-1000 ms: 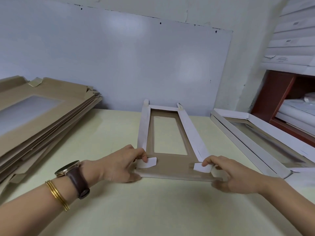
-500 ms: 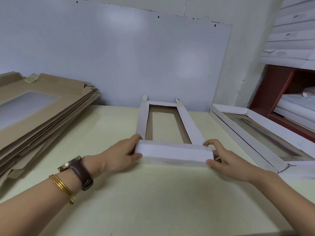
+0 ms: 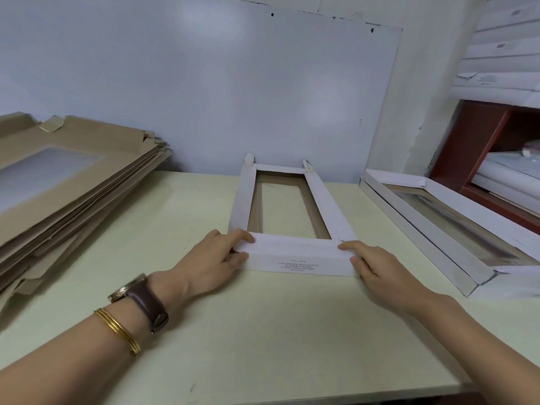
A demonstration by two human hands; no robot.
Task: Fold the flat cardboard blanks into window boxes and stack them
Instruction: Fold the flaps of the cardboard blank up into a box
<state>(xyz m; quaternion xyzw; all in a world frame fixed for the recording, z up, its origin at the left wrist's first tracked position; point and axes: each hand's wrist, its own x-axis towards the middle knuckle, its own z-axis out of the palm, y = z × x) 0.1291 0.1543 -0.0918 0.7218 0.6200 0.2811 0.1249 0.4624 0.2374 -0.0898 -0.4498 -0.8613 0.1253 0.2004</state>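
Note:
A long white window box (image 3: 298,258) lies on the pale table (image 3: 263,331), its brown inside and clear window facing up, all side walls folded up. My left hand (image 3: 216,258) grips the near left corner, thumb and fingers pinching the near end wall. My right hand (image 3: 377,270) holds the near right corner, index finger along the top edge. A tall stack of flat brown blanks (image 3: 64,182) sits at the left. One folded white window box (image 3: 438,220) lies at the right.
A white board (image 3: 204,83) leans against the back wall behind the box. A red-brown shelf (image 3: 482,135) with white boxes stands at the far right. The table's front edge runs near the bottom right.
The near end flap, flat a second ago with two white tabs pinched, has been folded up over the tabs into a wall. Both hands have moved onto its corners.

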